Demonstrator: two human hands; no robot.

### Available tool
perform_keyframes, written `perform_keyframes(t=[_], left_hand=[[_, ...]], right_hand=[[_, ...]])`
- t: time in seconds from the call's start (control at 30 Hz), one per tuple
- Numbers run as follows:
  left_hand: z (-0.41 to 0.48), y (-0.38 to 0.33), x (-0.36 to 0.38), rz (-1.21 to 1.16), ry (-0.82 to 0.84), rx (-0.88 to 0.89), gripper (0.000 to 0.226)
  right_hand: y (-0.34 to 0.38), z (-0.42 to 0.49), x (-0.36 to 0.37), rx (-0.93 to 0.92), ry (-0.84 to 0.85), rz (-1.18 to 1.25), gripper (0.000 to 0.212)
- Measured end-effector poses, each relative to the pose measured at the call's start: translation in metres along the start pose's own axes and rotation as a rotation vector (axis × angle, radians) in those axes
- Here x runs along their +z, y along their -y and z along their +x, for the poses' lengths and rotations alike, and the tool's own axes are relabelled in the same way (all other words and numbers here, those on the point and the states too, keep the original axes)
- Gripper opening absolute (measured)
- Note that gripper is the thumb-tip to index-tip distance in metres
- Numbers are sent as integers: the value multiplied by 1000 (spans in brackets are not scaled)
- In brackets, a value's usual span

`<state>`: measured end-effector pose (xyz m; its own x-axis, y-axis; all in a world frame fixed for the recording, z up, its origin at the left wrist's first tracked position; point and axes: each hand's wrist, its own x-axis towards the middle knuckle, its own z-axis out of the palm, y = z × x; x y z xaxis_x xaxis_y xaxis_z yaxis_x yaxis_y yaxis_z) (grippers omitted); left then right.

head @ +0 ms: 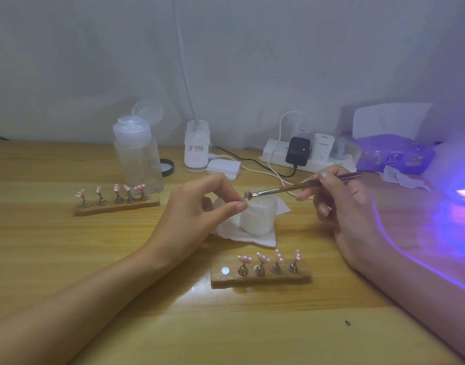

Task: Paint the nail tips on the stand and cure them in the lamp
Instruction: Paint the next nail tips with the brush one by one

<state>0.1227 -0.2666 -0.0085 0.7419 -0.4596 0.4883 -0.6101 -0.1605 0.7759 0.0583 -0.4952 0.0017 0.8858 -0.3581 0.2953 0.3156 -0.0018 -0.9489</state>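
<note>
My left hand [199,206] pinches a small nail tip holder [245,197] over a white jar [257,217] at the table's middle. My right hand [342,201] grips a thin brush [292,188], whose tip touches the nail tip on that holder. The near wooden stand [260,276] carries several pink nail tips with white dots and has one bare magnet spot [225,271] at its left end. A second stand [115,204] with several pink tips sits at the left. The curing lamp [463,185] glows purple at the right edge.
A clear pump bottle [136,154] stands behind the left stand, beside a black lid [168,167]. A desk lamp base [197,148], a power strip with chargers [305,154] and a purple tissue pack [394,154] line the back. White tissue [241,235] lies under the jar.
</note>
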Motion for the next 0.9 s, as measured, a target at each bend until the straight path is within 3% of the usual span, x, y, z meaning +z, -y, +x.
perform_keyframes(t=[0.57, 0.77, 0.9], left_hand=[[-1, -2, -1, 54, -8, 51, 13], [-2, -3, -1, 54, -8, 60, 12], [-1, -3, -1, 57, -7, 61, 12]], right_hand=[[28, 13, -18, -132, -114, -73, 21], [24, 3, -16, -293, 87, -76, 25], [29, 5, -20, -310, 61, -70, 30]])
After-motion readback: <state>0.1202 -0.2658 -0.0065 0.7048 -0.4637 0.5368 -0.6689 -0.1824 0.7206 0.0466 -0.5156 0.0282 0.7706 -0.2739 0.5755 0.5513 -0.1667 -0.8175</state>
